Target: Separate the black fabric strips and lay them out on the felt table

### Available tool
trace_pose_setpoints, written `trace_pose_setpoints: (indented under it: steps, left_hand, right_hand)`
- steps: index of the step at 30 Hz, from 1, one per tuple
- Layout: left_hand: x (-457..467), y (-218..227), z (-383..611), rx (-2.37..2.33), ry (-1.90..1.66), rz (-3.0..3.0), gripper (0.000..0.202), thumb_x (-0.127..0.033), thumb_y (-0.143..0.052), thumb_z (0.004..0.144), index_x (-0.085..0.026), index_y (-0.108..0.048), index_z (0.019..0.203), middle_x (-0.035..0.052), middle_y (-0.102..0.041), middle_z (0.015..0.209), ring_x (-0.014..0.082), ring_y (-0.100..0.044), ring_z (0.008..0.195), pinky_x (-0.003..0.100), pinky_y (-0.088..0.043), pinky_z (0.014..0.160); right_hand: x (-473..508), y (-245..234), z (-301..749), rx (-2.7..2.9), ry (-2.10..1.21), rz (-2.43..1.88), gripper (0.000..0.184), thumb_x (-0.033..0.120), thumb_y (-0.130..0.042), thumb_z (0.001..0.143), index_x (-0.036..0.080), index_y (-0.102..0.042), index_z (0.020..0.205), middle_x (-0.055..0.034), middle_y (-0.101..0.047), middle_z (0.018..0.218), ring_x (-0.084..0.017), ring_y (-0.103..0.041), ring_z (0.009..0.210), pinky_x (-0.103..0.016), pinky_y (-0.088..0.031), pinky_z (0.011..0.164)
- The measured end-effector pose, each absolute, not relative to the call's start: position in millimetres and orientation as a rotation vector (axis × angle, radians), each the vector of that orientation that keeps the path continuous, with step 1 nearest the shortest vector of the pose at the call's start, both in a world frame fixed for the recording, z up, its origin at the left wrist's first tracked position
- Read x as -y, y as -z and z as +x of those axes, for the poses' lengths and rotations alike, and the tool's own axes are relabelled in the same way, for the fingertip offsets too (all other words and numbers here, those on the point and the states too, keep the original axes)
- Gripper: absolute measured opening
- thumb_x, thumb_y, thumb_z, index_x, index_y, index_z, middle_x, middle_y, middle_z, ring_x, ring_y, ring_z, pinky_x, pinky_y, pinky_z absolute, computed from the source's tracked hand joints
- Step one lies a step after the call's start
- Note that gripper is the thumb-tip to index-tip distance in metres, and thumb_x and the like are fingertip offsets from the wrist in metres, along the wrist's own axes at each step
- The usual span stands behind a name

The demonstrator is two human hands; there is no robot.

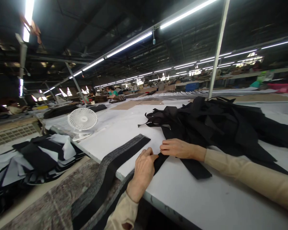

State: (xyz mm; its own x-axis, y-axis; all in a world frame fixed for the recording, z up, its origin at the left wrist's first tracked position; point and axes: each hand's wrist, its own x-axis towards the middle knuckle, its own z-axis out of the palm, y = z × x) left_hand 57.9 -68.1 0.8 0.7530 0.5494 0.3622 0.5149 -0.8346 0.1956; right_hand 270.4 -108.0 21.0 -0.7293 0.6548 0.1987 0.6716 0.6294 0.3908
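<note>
Over the edge of the white table, my left hand closes on a black fabric strip, part of which hangs down toward me. My right hand has its fingers pressed together at the far part of the same strip; its fingertips are partly hidden. To the left, a neat stack of long black and grey strips lies on the tabletop and droops over the edge. A loose black piece rests below my right wrist. Behind it, a large tangled heap of black fabric pieces spreads to the right.
A small white fan stands at the table's left edge. Lower left, a pile of black and white cut pieces sits on another surface. A metal post rises behind the heap. Several people work at farther tables.
</note>
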Motion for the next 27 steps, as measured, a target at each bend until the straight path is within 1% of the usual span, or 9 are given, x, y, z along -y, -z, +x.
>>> trace_pose_setpoints:
  steps: [3,6,10,13,17,20,22,25,27]
  left_hand:
    - [68,-3,57,-0.915,-0.61,2.868,0.039,-0.007,-0.038,0.088,-0.024,-0.072,0.095,0.0044,-0.057,0.086,0.0172,-0.052,0.083,0.027,-0.043,0.073]
    - [66,-6,58,-0.988,-0.575,2.874,0.04,-0.006,-0.037,0.087,-0.023,-0.071,0.097,0.0053,-0.057,0.088,0.0173,-0.053,0.085,0.027,-0.043,0.072]
    - [63,-11,70,-1.038,-0.519,2.902,0.038,-0.006,-0.037,0.086,-0.02,-0.071,0.095,0.0073,-0.058,0.092,0.0184,-0.055,0.086,0.028,-0.044,0.074]
    - [60,-13,85,-1.03,-0.511,2.877,0.037,-0.006,-0.037,0.085,-0.019,-0.071,0.094,0.009,-0.059,0.096,0.0211,-0.055,0.093,0.03,-0.044,0.078]
    - [54,-15,96,-1.026,-0.527,2.806,0.035,-0.009,-0.04,0.087,-0.022,-0.069,0.101,0.0078,-0.06,0.101,0.02,-0.056,0.096,0.029,-0.044,0.08]
    - [48,-14,83,-1.058,-0.523,2.742,0.028,-0.016,-0.05,0.086,-0.021,-0.066,0.108,0.0053,-0.063,0.098,0.0174,-0.059,0.093,0.025,-0.044,0.078]
    - [46,-12,65,-1.063,-0.524,2.699,0.027,-0.014,-0.055,0.084,-0.021,-0.067,0.107,0.0033,-0.064,0.093,0.0155,-0.06,0.087,0.024,-0.044,0.074]
    - [49,-7,37,-1.018,-0.619,2.606,0.029,-0.009,-0.053,0.083,-0.024,-0.07,0.101,0.0005,-0.062,0.086,0.0125,-0.059,0.078,0.023,-0.043,0.071]
    - [53,-2,25,-0.982,-0.702,2.574,0.03,-0.009,-0.05,0.085,-0.025,-0.071,0.1,0.0006,-0.06,0.083,0.012,-0.057,0.077,0.022,-0.043,0.071]
  right_hand:
    - [109,-20,283,2.743,0.648,-1.226,0.031,0.011,-0.034,0.095,0.018,-0.063,0.105,-0.0067,-0.062,0.096,-0.019,-0.05,0.084,-0.032,-0.043,0.076]
    - [109,-20,291,2.561,0.527,-1.358,0.039,0.001,-0.035,0.087,0.019,-0.066,0.103,-0.0066,-0.063,0.105,-0.019,-0.053,0.095,-0.035,-0.043,0.087]
    - [106,-22,278,2.376,0.284,-1.326,0.046,-0.002,-0.036,0.08,0.016,-0.064,0.111,-0.0078,-0.061,0.117,-0.017,-0.055,0.107,-0.031,-0.043,0.096]
    - [105,-19,262,2.341,0.172,-1.397,0.05,-0.004,-0.036,0.076,0.013,-0.061,0.116,-0.0099,-0.061,0.118,-0.018,-0.057,0.108,-0.031,-0.044,0.096]
    - [107,-9,255,2.324,0.169,-1.587,0.035,0.004,-0.04,0.085,0.011,-0.063,0.11,-0.0133,-0.065,0.109,-0.022,-0.06,0.1,-0.036,-0.048,0.09]
    - [107,-5,257,2.328,0.179,-1.604,0.03,0.01,-0.043,0.088,0.011,-0.063,0.111,-0.0137,-0.064,0.111,-0.024,-0.06,0.101,-0.039,-0.048,0.091]
    - [107,-4,259,2.336,0.159,-1.582,0.03,0.01,-0.043,0.088,0.011,-0.063,0.11,-0.0135,-0.063,0.113,-0.024,-0.059,0.103,-0.038,-0.047,0.093]
    - [106,-5,261,2.328,0.124,-1.564,0.031,0.009,-0.043,0.087,0.012,-0.064,0.11,-0.0136,-0.062,0.115,-0.023,-0.058,0.105,-0.038,-0.046,0.095]
    - [106,-5,262,2.331,0.102,-1.551,0.036,0.006,-0.041,0.085,0.013,-0.064,0.112,-0.0124,-0.061,0.116,-0.022,-0.057,0.105,-0.036,-0.045,0.095]
